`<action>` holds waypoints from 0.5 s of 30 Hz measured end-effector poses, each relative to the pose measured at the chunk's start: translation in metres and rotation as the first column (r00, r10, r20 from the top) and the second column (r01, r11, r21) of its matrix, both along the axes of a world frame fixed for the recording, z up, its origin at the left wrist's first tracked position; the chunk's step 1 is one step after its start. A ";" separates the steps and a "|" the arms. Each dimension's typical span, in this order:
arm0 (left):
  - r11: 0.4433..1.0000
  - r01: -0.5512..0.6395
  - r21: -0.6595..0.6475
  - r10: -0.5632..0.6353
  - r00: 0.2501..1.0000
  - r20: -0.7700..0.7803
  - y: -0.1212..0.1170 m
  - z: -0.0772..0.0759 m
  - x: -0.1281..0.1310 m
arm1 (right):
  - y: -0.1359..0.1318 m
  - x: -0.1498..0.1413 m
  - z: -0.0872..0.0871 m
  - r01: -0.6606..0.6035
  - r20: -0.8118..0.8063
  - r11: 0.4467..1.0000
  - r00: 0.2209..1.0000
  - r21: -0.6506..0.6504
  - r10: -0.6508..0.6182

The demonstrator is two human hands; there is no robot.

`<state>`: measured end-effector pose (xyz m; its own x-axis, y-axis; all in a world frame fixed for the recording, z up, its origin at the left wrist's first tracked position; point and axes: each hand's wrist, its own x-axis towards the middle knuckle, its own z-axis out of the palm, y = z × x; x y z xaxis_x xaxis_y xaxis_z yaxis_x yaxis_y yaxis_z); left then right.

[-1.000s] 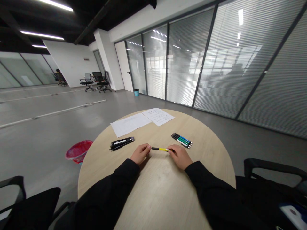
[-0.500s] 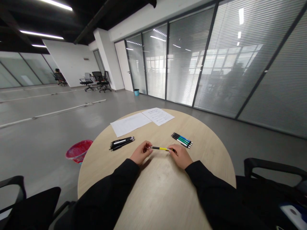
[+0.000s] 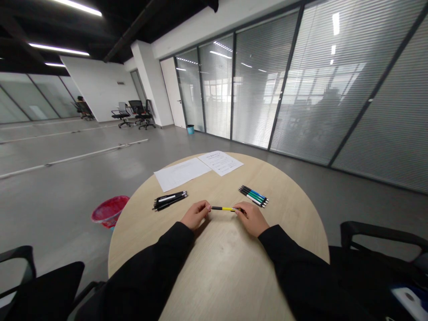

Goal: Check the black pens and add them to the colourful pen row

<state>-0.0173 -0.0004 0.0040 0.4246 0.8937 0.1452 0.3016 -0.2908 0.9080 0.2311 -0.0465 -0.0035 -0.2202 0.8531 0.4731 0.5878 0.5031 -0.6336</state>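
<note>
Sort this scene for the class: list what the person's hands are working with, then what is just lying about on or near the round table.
In hand:
yellow-and-black pen, pinched between left hand and right hand

Lying about:
group of black pens
blue, green and black pens
two paper sheets
round wooden table
red bin

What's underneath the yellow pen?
The pale wooden table lies under the yellow pen. The left hand and right hand hide the table directly beneath them.
</note>
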 end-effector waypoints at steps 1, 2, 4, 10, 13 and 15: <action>1.000 0.011 -0.016 -0.010 0.999 0.041 0.000 -0.001 0.000 | 0.000 0.000 0.000 0.001 0.001 1.000 1.000 -0.001 -0.001; 0.999 0.021 -0.030 -0.019 0.997 0.077 0.000 -0.002 0.001 | 0.000 0.000 0.000 0.001 0.003 1.000 1.000 -0.002 -0.001; 0.998 0.035 -0.044 -0.029 0.992 0.127 0.000 -0.003 0.001 | 0.000 0.000 0.000 0.002 0.005 1.000 1.000 -0.003 -0.002; 0.999 -0.033 -0.044 0.036 0.998 0.059 -0.003 0.003 0.003 | -0.001 0.000 0.001 0.005 0.007 1.000 1.000 -0.003 -0.005; 0.997 -0.068 -0.026 0.066 0.995 -0.068 -0.005 0.008 0.004 | -0.001 -0.001 0.000 0.007 0.005 1.000 1.000 -0.007 -0.007; 0.999 -0.052 -0.004 0.052 0.992 -0.114 -0.006 0.009 0.003 | 0.000 -0.001 0.000 0.004 0.004 1.000 1.000 -0.005 -0.004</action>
